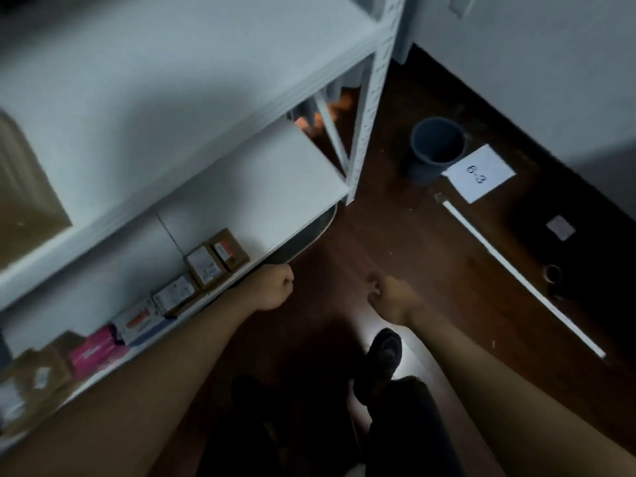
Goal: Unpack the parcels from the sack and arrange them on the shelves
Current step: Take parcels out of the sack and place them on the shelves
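Note:
A white shelving unit (275,187) fills the left side. Along the front edge of its lower shelf stand brown parcels with labels (220,256), a white and blue parcel (137,321), a pink parcel (96,349) and more brown boxes (31,383). A dark sack with a grey curved rim (309,239) lies under that shelf. My left hand (275,289) is a fist at the sack's near edge and seems to grip it. My right hand (389,294) hangs over the dark floor with curled fingers and nothing visible in it. The picture is blurred.
On the dark wooden floor to the right stand a grey bucket (437,146), a paper sheet marked 6-3 (480,173), a long white rod (516,273) and a tape roll (552,273). My black shoe (385,352) is below my hands. White walls close the corner.

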